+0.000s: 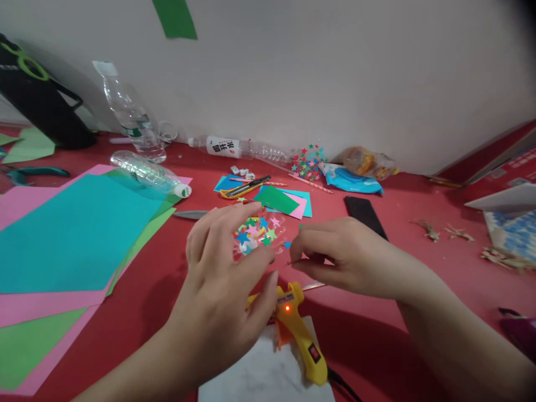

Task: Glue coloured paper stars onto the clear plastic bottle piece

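My left hand (221,273) is open, its fingers curved and spread. It hovers at the near left side of a clear plastic dish (282,228), with no object visible between fingers and thumb. Colourful paper stars (252,230) lie in the dish, partly covered by my left fingers. To the right, my right hand (343,254) is closed in a pinch; a tiny dark reddish bit shows at its fingertips, too small to name. A blue star (287,245) sits close to that pinch. Below both hands lies a yellow hot glue gun (304,340) with its red light lit, its front end hidden by my left thumb.
Coloured paper sheets (75,234) cover the left side. A utility knife (245,188), small paper pieces (278,200) and a black phone (365,216) lie beyond my hands. Plastic bottles (138,134) stand and lie along the wall. The glue gun rests over a whitish board (251,368).
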